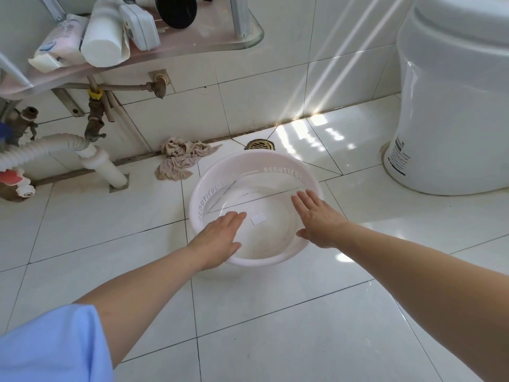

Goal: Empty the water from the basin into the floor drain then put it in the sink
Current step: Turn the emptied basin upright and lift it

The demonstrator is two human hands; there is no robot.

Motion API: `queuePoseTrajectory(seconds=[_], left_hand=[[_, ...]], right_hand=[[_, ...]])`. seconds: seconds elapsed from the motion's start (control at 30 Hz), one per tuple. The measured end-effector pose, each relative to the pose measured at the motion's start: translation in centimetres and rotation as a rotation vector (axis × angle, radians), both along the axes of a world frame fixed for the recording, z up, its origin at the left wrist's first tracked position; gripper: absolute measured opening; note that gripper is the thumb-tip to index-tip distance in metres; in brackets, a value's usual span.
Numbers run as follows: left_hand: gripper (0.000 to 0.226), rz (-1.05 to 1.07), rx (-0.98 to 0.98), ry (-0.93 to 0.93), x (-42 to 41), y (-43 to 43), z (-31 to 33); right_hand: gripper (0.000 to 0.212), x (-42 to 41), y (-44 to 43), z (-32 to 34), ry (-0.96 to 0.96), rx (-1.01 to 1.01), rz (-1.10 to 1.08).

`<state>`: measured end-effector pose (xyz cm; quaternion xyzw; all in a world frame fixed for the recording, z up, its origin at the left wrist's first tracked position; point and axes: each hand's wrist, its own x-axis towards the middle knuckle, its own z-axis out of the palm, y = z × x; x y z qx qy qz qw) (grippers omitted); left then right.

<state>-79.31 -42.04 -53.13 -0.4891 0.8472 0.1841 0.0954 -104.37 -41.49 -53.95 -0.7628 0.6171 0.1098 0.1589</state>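
Head view: basin point(249, 172), thin white plastic, sits on the floor at frame centre, part-filled with water. Judged sloshy and flexible, so grip opposite rims. Left hand point(217, 239) and right hand point(319, 219) hover over the near rim, fingers spread flat, holding nothing. Glossy tile floor point(275, 326) probably slippery. Floor drain point(260, 145) just beyond basin; toilet point(451, 106) at right.

Both bare arms reach forward and down; left hand point(217, 239) and right hand point(316, 219) are flat, palms down, fingers point(301, 201) extended.
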Motion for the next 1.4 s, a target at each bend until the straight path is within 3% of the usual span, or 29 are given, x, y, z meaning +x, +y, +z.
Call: queuePoseTrajectory(seconds=[0.27, 0.6, 1.0, 1.13, 1.4], left_hand=[[0.066, 0.362, 0.006, 0.374, -1.0, -1.0, 0.3], [0.074, 0.607, 0.042, 0.511, -1.3, -1.9, -0.1], [0.075, 0.75, -0.009, 0.511, -0.3, -3.5, -0.1], [0.072, 0.792, -0.013, 0.515, -0.5, -3.8, -0.2], [0.067, 0.902, -0.054, 0.443, -0.7, -4.4, -0.9]], right_hand=[[0.07, 0.8, -1.2, 0.7, -0.105, -0.112, -0.043], [0.069, 1.8, -2.1, 1.0, -0.302, -0.084, -0.223], [0.067, 2.1, -3.4, 1.0, -0.472, -0.107, -0.405], [0.057, 1.8, -3.8, 0.4, -0.511, -0.121, -0.457], [0.057, 1.2, -4.6, -0.7, -0.461, -0.153, -0.554]])
